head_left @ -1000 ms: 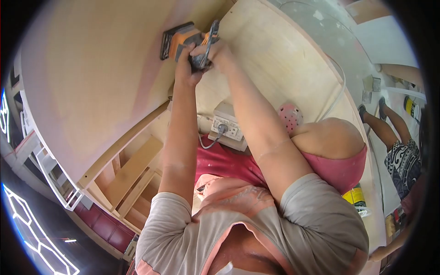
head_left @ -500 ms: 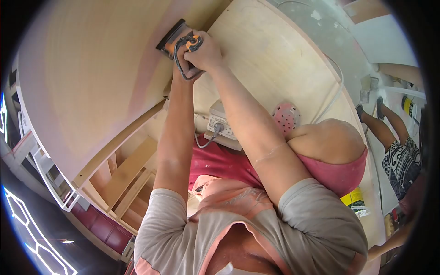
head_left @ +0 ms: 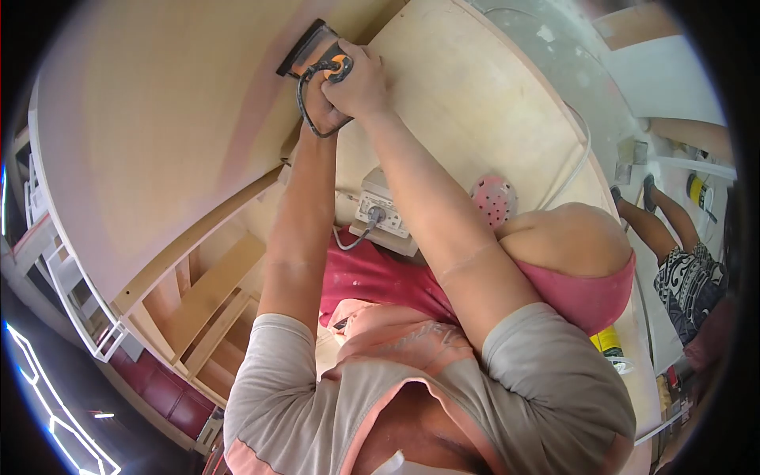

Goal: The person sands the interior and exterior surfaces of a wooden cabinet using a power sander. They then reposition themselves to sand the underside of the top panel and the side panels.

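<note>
Sander [head_left: 317, 57] turned since the earlier frame, cord loop [head_left: 303, 104] now facing the viewer; it lies beyond the outlet box [head_left: 385, 214], against the panel [head_left: 170, 134], grasped by 2 hands, left hand [head_left: 319, 103] and right hand [head_left: 361, 81].

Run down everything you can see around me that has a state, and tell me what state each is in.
Sander: gripped; whether running, can't tell
Left hand: closed on sander
Right hand: closed on sander
Black cord: looped
Grey plug: plugged in
Power outlet: occupied by plug; whether live, can't tell
Overhead lights: lit
Open-fronted cabinet: compartments exposed
</note>
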Tool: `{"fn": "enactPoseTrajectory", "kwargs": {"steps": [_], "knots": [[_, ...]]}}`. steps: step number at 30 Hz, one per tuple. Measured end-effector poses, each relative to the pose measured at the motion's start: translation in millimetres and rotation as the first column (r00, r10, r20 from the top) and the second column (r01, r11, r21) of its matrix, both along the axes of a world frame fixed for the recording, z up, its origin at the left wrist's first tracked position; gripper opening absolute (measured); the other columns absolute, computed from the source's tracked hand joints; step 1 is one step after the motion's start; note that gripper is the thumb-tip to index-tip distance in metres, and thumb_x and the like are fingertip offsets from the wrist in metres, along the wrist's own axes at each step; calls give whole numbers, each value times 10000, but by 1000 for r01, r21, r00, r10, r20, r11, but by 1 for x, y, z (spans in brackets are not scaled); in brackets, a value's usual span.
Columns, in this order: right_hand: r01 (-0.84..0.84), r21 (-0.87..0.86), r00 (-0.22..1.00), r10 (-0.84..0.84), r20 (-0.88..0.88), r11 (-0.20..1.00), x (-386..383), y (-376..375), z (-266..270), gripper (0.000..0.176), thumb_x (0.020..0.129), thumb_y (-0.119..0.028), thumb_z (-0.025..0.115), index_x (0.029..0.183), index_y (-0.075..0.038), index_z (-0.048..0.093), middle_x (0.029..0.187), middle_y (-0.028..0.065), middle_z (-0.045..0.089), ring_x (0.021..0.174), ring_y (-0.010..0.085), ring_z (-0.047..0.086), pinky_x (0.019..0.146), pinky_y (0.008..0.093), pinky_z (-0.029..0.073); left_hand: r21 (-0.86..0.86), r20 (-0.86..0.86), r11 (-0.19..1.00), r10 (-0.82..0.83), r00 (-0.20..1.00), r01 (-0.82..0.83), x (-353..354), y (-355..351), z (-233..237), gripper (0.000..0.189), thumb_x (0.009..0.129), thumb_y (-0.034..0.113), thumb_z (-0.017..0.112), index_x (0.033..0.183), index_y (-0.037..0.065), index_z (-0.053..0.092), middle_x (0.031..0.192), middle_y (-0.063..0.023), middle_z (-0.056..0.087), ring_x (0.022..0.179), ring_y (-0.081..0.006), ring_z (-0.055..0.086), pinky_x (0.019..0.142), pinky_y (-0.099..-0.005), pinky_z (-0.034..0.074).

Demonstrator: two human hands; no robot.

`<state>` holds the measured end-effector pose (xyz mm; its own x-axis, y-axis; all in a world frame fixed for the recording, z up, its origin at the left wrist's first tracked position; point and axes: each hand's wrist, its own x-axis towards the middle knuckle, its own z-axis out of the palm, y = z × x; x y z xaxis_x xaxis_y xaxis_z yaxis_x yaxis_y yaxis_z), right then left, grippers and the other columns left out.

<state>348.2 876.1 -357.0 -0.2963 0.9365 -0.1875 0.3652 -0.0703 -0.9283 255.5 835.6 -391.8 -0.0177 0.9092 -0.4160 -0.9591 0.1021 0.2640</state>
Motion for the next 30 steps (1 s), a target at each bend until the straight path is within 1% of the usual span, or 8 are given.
{"fn": "enactPoseTrajectory", "kwargs": {"steps": [6, 18, 22, 24, 26, 28, 29, 30], "knots": [[28, 100, 998, -23, -56, 995, 7, 16, 1, 612, 615, -138, 702, 1199, -105, 520, 1210, 114, 489, 1104, 317, 462, 959, 380, 408, 10, 138, 997, -82, 987, 82, 6, 18, 10, 245, 840, 130, 484, 1029, 5, 577, 1000, -133, 631, 931, -239, 609, 817, -398, 503], [-21, -111, 1000, 22, 7, 994, 2, 12, -15, 618, 615, -126, 695, 1208, -111, 519, 1180, 122, 517, 1123, 315, 467, 962, 383, 409, -94, 63, 992, -84, 994, 90, -1, 11, -12, 193, 829, 85, 495, 993, 32, 582, 954, -110, 644, 868, -232, 633, 791, -392, 521], [45, 64, 998, -42, -43, 997, -1, 16, -13, 599, 605, -123, 699, 1182, -111, 540, 1169, 126, 528, 1101, 315, 481, 941, 383, 422, -97, 43, 994, -50, 998, 55, 4, 22, 7, 195, 837, 94, 488, 990, 15, 580, 966, -115, 641, 896, -239, 627, 810, -394, 516], [78, 119, 996, -71, -60, 990, 3, 27, -8, 586, 601, -123, 701, 1166, -107, 549, 1167, 126, 532, 1095, 312, 485, 934, 383, 426, 46, -662, 999, 27, 749, 5, 21, 29, 25, 193, 847, 108, 484, 979, 4, 578, 983, -118, 638, 919, -229, 620, 823, -391, 511], [133, 135, 989, -124, -76, 982, 7, 44, -2, 542, 597, -130, 707, 1121, -95, 569, 1142, 125, 545, 1070, 307, 504, 926, 372, 432, 63, -552, 998, 34, 833, 0, 26, 47, 28, 181, 840, 102, 506, 975, 6, 577, 979, -107, 636, 925, -218, 615, 825, -377, 510], [96, -13, 992, -97, -85, 995, 22, 72, 13, 526, 592, -134, 711, 1099, -95, 576, 1123, 122, 549, 1057, 308, 512, 923, 368, 433, 328, -682, 931, 117, 722, 159, 24, 73, 18, 186, 819, 92, 541, 982, 10, 578, 958, -88, 636, 908, -213, 615, 818, -362, 510], [53, -159, 992, -70, -103, 986, 28, 85, 21, 509, 587, -138, 715, 1077, -95, 583, 1103, 120, 554, 1044, 308, 519, 921, 363, 433, 1, -65, 993, -122, 990, 122, 21, 88, 25, 205, 792, 69, 565, 988, 11, 580, 939, -74, 635, 905, -213, 611, 819, -347, 505], [48, -156, 992, -66, -106, 987, 32, 98, 30, 509, 587, -138, 715, 1077, -95, 583, 1103, 120, 554, 1044, 308, 519, 921, 363, 433, -90, 27, 989, -115, 993, 117, 25, 108, 35, 207, 794, 72, 560, 992, 10, 579, 944, -77, 634, 908, -213, 610, 820, -348, 505]]}}
